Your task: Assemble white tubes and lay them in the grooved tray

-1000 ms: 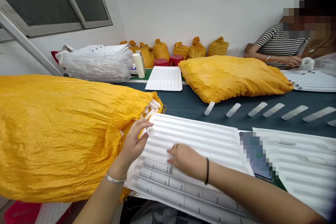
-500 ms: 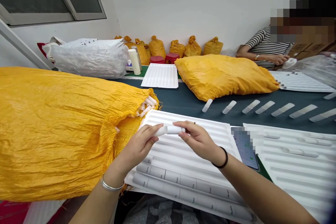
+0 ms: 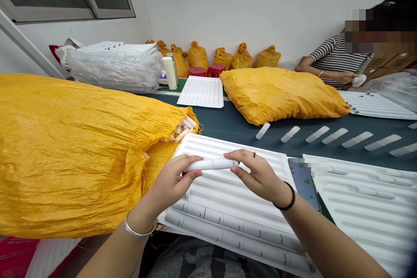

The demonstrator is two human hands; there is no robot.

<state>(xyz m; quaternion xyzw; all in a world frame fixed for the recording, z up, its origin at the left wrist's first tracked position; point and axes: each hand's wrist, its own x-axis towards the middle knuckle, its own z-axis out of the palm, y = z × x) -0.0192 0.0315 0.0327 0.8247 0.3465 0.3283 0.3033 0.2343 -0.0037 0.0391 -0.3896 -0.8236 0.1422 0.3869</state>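
Note:
Both my hands hold one white tube (image 3: pixel 211 164) level above a white grooved tray (image 3: pixel 234 191). My left hand (image 3: pixel 174 180) pinches the tube's left end, my right hand (image 3: pixel 256 173) pinches its right end. The tray's nearest grooves hold rows of white tubes (image 3: pixel 228 230) laid end to end. A big yellow sack (image 3: pixel 74 152) lies left of the tray, its open mouth showing several more white tubes (image 3: pixel 184 129).
A dark belt (image 3: pixel 234 128) carries a row of white tubes (image 3: pixel 332 135) on the right. A second yellow sack (image 3: pixel 280 93), more trays (image 3: pixel 368 191), a phone (image 3: pixel 304 181) and a plastic-wrapped stack (image 3: pixel 114 69) lie around. A person in a striped shirt (image 3: pixel 342 58) works far right.
A second ago my left hand was at the sack's mouth with a tube and my right hand lay on the tray. Both hands since met over the tray, holding the tube.

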